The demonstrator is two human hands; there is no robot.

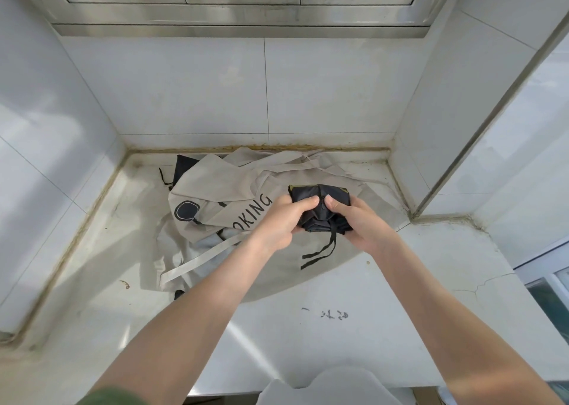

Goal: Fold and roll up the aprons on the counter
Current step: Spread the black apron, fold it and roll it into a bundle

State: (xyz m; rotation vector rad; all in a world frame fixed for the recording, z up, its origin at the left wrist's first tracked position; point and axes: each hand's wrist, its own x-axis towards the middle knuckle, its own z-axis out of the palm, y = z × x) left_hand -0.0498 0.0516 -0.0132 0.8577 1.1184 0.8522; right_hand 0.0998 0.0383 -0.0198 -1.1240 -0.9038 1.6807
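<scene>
A black apron [311,196] is bunched into a compact bundle, held just above the counter. My left hand [284,220] grips its left side and my right hand [358,220] grips its right side, both thumbs pressing on top. Its black strap [323,252] dangles below the bundle. Under it a beige apron [228,189] with dark printed letters and a round dark logo lies crumpled and spread out. A corner of another black cloth [184,166] pokes out behind the beige apron at the back left.
The white counter [308,327] sits in a tiled alcove with walls on the left, back and right. A steel range hood [240,1] hangs overhead. A window frame [548,269] lies at the right edge. Small dark marks [334,314] dot the counter front.
</scene>
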